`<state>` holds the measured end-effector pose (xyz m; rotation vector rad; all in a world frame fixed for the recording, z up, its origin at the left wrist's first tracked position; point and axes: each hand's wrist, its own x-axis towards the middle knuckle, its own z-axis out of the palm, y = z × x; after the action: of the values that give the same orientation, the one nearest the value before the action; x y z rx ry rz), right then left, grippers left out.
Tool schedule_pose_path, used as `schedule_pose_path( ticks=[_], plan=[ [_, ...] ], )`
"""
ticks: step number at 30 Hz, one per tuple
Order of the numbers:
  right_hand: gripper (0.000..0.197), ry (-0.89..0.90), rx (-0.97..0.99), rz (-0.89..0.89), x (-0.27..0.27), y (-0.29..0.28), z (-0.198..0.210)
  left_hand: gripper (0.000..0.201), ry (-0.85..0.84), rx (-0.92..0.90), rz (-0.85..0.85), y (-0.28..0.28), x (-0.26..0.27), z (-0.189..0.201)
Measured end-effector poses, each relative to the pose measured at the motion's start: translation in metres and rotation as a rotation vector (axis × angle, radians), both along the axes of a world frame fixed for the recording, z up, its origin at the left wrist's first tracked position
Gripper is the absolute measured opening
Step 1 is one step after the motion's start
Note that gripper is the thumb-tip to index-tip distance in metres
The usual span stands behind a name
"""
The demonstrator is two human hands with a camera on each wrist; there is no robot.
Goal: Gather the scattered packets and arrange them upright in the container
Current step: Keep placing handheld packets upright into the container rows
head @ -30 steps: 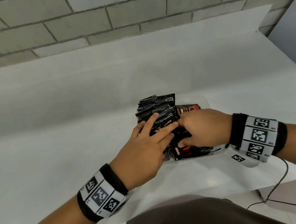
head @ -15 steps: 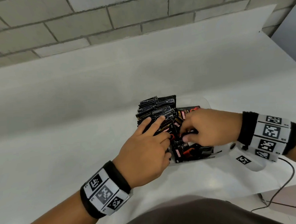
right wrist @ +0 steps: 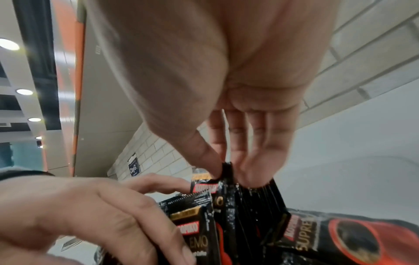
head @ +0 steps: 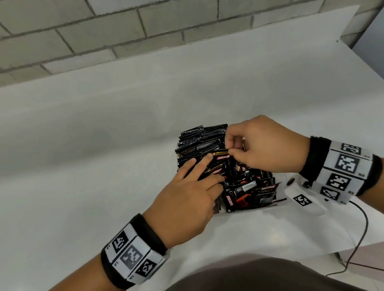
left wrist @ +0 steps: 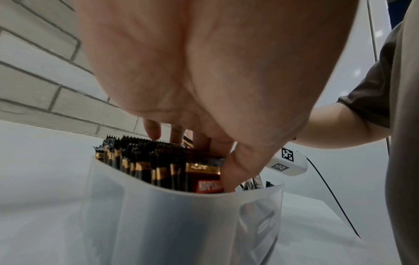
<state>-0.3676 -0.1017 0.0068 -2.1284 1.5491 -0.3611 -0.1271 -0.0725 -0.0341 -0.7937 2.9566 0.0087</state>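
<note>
The head camera looks steeply down on the worktop (head: 97, 174); both wrist cameras sit close, facing along the palms, sharing the packets (head: 199, 140).

The black packets (head: 241, 185) carry the red word "KOPIKO" in white letters. One packet (right wrist: 322, 238) lying near the front also says "SUPRE", with the rest cut off. Another packet (right wrist: 199, 238) shows "EMO" under its red name. A small blue sign (right wrist: 133, 168) on the brick wall reads "CityG".
</note>
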Motion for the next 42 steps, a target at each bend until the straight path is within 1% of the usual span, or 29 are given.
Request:
schedule_pose_path(
  ticks=[3,8,12,15,17,18,19,21,22,24,26,29,32,35,39,42],
  plan=[
    [0.009,-0.09,-0.025,0.041,0.004,0.0,-0.005,0.041,0.002,0.006,0.017,0.003,0.001,0.0],
    [0.014,-0.094,-0.005,0.065,0.006,0.005,-0.018,0.042,0.022,-0.019,0.097,0.011,-0.001,0.006],
    [0.017,-0.139,0.046,0.02,0.007,0.007,-0.014,0.047,-0.012,-0.043,0.04,0.008,-0.004,0.005],
    [0.019,-0.193,0.048,-0.074,0.002,0.007,-0.009,0.049,-0.043,-0.052,0.028,0.005,-0.004,0.002],
    [0.015,-0.133,0.083,-0.086,-0.001,0.008,-0.006,0.05,-0.052,-0.06,0.033,0.003,-0.003,0.002],
    [0.012,-0.072,0.137,-0.054,-0.001,0.01,-0.006,0.052,-0.052,-0.063,0.039,0.002,-0.003,0.001],
    [0.016,0.003,0.198,-0.008,0.001,0.013,-0.007,0.053,-0.047,-0.065,0.047,0.002,-0.003,0.001],
    [0.044,0.166,0.306,0.085,0.006,0.02,-0.011,0.054,-0.034,-0.066,0.06,0.002,-0.005,0.0],
    [0.056,0.257,0.326,0.121,0.008,0.022,-0.013,0.054,-0.029,-0.067,0.063,0.002,-0.005,-0.001],
    [0.069,0.412,0.288,0.178,0.011,0.022,-0.018,0.054,-0.026,-0.073,0.063,0.001,-0.006,-0.003],
    [0.077,0.485,0.263,0.202,0.009,0.02,-0.022,0.053,-0.018,-0.082,0.061,0.0,-0.006,-0.004],
    [0.079,0.545,0.269,0.232,0.007,0.017,-0.026,0.053,-0.012,-0.083,0.069,0.001,-0.006,-0.004],
    [0.079,0.686,0.25,0.286,0.01,0.017,-0.025,0.052,-0.013,-0.081,0.078,0.001,-0.006,-0.004],
    [0.075,0.712,0.263,0.319,0.01,0.014,-0.025,0.053,-0.016,-0.086,0.077,0.001,-0.006,-0.004],
    [0.065,0.614,0.302,0.378,0.008,0.011,-0.023,0.055,-0.033,-0.084,0.081,0.001,-0.006,-0.004],
    [0.067,0.593,0.285,0.356,0.007,0.012,-0.024,0.057,-0.05,-0.084,0.083,0.0,-0.007,-0.003]
  ],
)
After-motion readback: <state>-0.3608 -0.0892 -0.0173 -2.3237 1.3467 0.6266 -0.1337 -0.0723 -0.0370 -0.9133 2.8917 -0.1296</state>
